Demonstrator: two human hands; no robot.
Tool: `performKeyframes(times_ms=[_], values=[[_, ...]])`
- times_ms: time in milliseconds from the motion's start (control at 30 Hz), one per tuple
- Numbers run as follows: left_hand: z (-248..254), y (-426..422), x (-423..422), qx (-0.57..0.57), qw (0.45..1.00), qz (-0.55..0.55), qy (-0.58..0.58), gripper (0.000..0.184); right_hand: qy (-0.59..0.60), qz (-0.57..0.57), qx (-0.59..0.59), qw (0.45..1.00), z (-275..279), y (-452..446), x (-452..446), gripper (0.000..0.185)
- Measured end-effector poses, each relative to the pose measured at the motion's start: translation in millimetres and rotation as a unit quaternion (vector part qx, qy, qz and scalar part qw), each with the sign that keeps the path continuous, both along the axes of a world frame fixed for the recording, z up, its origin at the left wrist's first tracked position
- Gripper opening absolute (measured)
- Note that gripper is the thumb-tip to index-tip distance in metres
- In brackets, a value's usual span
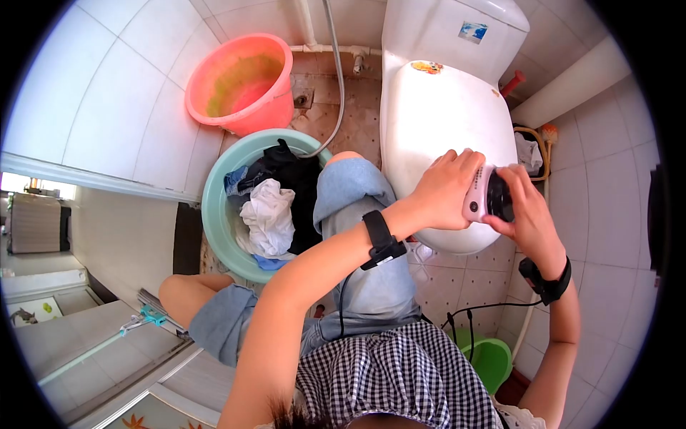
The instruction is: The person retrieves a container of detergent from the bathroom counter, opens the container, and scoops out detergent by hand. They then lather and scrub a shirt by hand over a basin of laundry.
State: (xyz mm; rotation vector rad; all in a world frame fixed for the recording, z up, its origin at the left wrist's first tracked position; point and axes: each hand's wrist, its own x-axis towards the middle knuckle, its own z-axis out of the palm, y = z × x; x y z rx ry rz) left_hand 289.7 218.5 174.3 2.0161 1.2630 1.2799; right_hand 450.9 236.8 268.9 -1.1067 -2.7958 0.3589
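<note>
Both hands meet over the front right part of the closed white toilet lid point(450, 107). Between them is a small pale pink device point(476, 200) with a black rounded part, a row of small dark marks and a round dark spot; its exact kind I cannot make out. My left hand point(444, 190) is closed around its left side, fingers bent over the top. My right hand point(530, 209) grips the black part from the right, thumb underneath. Each wrist wears a black strap point(379, 239) with a small module.
At left, a teal basin point(213, 207) holds white, black and blue clothes point(270, 214). A pink bucket point(279, 100) stands behind it. A grey hose point(339, 71) runs down into the basin. A green container point(493, 361) sits low right. A black cable point(493, 306) trails from the right wrist.
</note>
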Motion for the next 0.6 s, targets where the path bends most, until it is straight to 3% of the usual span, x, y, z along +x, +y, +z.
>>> performKeyframes(times_ms=[33,100,233,267,300,333,400,500,567,600], values=[[0,2,-4,-0.004,1.000,-0.024,-0.014,0.064,0.000,0.000,0.000,1.000,3,2,1,0.050],[-1,5,-9,-0.026,0.998,-0.047,-0.022,0.066,-0.047,0.148,0.062,0.986,15,3,-3,0.042],[-1,8,-14,0.022,0.993,-0.091,-0.066,0.070,-0.083,0.229,0.086,0.966,19,13,5,0.045],[-1,7,-15,-0.015,0.994,-0.087,-0.058,0.070,-0.002,0.153,-0.007,0.988,20,9,6,0.041],[-1,8,-16,-0.052,0.994,-0.082,-0.049,0.070,-0.002,0.154,-0.007,0.988,22,4,3,0.041],[-1,7,-16,-0.040,0.995,-0.072,-0.050,0.069,0.014,0.077,-0.010,0.997,23,-2,-2,0.044],[1,4,-10,-0.051,0.997,-0.051,-0.038,0.068,-0.014,-0.049,-0.059,0.997,23,-6,-6,0.063],[3,0,-3,-0.058,0.998,-0.021,-0.023,0.067,-0.028,-0.112,-0.017,0.993,5,-4,-7,0.060],[2,-1,-4,-0.057,0.998,-0.009,-0.019,0.066,-0.013,-0.098,-0.044,0.994,14,-3,-4,0.056],[2,-1,-5,-0.053,0.998,-0.019,-0.014,0.066,-0.020,-0.023,-0.088,0.996,23,0,-2,0.058]])
